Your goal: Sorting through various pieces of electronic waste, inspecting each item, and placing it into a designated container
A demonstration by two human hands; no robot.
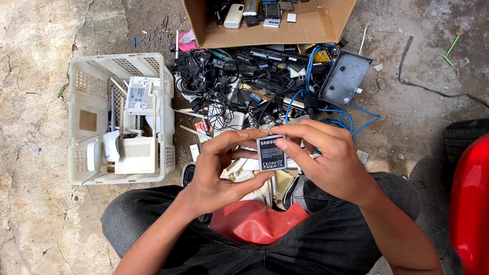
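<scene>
A small flat dark phone battery [270, 154] with a printed label is held between both hands, above my knees. My left hand [216, 173] grips its left edge and lower corner with thumb and fingers. My right hand [328, 158] pinches its top and right edge. Behind the hands lies a heap of black cables, chargers and blue wires [254, 86] on the ground. I sit on a low red seat [254, 221], legs in dark jeans.
A white plastic basket [84, 119] holding white routers stands at left. An open cardboard box [316, 25] with phones and small devices sits at the top. A grey metal device [345, 77] lies beside the cables. A red object with a black tyre [468, 168] is at right.
</scene>
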